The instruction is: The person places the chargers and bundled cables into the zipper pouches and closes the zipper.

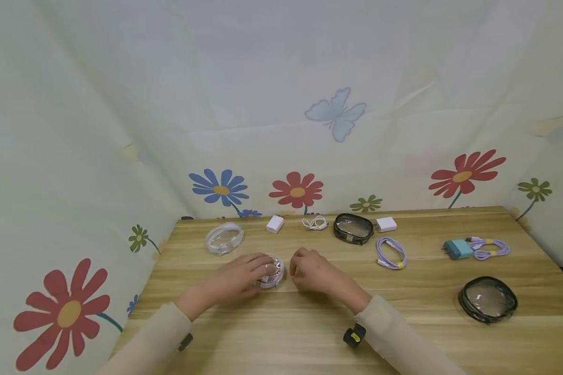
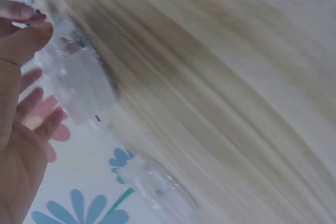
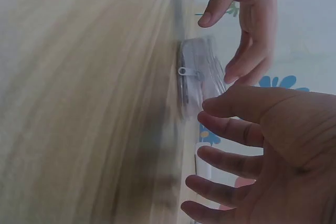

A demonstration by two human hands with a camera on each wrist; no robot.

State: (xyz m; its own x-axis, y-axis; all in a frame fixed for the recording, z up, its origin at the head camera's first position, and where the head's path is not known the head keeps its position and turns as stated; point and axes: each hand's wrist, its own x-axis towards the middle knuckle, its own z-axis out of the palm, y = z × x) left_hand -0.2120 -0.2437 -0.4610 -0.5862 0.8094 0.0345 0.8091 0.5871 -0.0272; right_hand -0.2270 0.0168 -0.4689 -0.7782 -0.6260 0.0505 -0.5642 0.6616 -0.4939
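Slack fingers on both sides of the action: the left hand (image 1: pixel 239 276) was unclenched, thumb well clear of its fingers, which lay over a small clear pouch (image 1: pixel 279 273) with no pinch to be seen, while the right hand (image 1: pixel 313 271) hung loose, fingers parted, nothing in them.

Over to the far left, where a spare clear pouch (image 1: pixel 224 239) lay towards the back of the wooden table (image 1: pixel 272 336), beyond the left hand. Then came the small clear pouch, flat on the wood between the two hands, its zip pull (image 3: pixel 188 71) in plain sight from the right wrist, its contents too blurred to call! Behind it sat a white charger (image 1: pixel 274 224).

Right of that, a coiled white cable (image 1: pixel 315 224), then a black-rimmed pouch (image 1: pixel 354 228) with a white plug (image 1: pixel 387 224) right beside it. Nearer the front, a lilac cable (image 1: pixel 396 244) lay looped with a yellow tie.

Further right, a teal charger (image 1: pixel 458 249) pointed its prongs left, a purple cable (image 1: pixel 482 255) coiled just beside it, and a front pouch (image 1: pixel 488 299), also black-rimmed, lay nearest the person's right.
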